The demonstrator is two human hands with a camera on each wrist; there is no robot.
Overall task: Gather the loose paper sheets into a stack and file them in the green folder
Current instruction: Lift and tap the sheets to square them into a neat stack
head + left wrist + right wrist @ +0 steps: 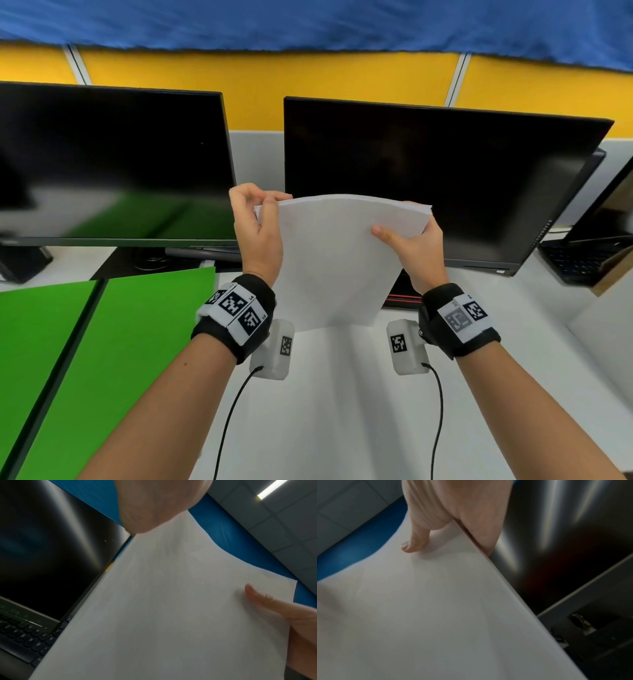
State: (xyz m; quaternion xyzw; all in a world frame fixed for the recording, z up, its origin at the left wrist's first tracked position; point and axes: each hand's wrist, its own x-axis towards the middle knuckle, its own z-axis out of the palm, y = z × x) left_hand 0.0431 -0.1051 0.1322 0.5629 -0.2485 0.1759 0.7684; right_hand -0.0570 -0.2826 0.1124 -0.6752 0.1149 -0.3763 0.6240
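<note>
A stack of white paper sheets (334, 260) stands upright on its lower edge on the white desk (335, 411), its top bowed. My left hand (255, 222) pinches the stack's upper left corner. My right hand (411, 240) grips the upper right side, thumb laid across the front. The left wrist view shows the paper stack (171, 601) with my left hand (154, 507) at its top corner and my right thumb further along. In the right wrist view my right hand (453, 520) clasps the paper stack's (419, 615) edge. The green folder (102, 359) lies open and flat at the left.
Two dark monitors (113, 161) (435, 178) stand close behind the paper. A black laptop (589, 250) sits at the far right on the desk. Cables run from the wrist cameras toward me. A yellow partition (274, 85) backs the desk.
</note>
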